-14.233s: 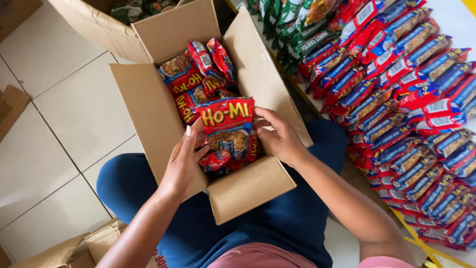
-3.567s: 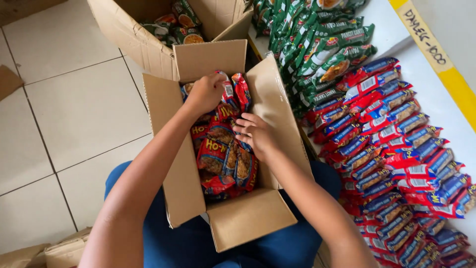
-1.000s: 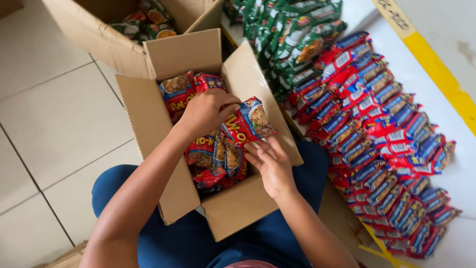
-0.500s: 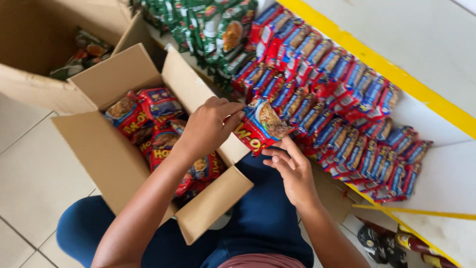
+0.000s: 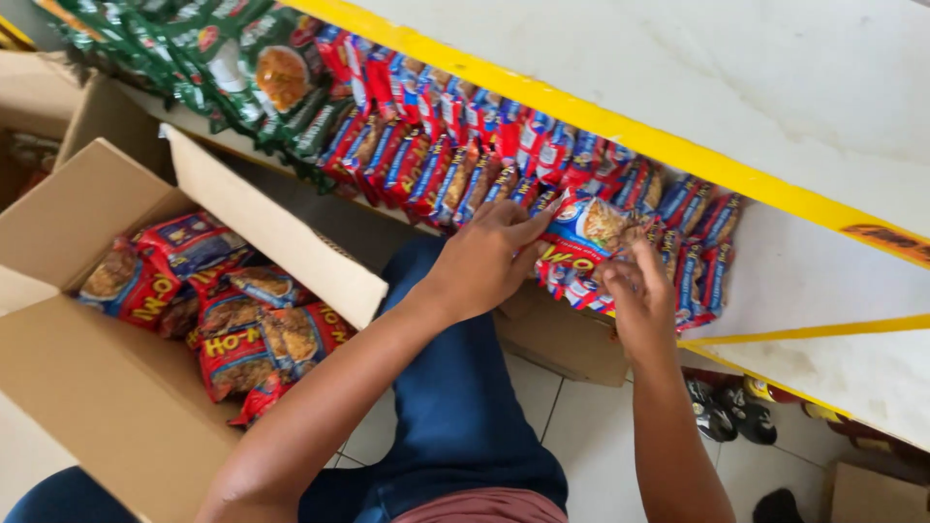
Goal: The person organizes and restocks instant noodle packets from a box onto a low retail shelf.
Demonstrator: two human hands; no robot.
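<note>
Both hands held one red crinkly plastic noodle packet (image 5: 586,232) at the white shelf (image 5: 775,116) row: left hand (image 5: 480,261) gripped its side, right hand (image 5: 635,295) pinched its lower edge. It appeared light, soft, slippery, with crushable contents; edge holds suit. An open cardboard box (image 5: 87,378) lay alongside.

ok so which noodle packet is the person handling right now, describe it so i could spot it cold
Find the white shelf with the yellow edge and follow its row of red packets standing on edge towards the right. The packet in hand sits at the front of that row, between the left hand and the right hand. Unlike its upright neighbours, it lies tilted with its broad face showing.
</note>
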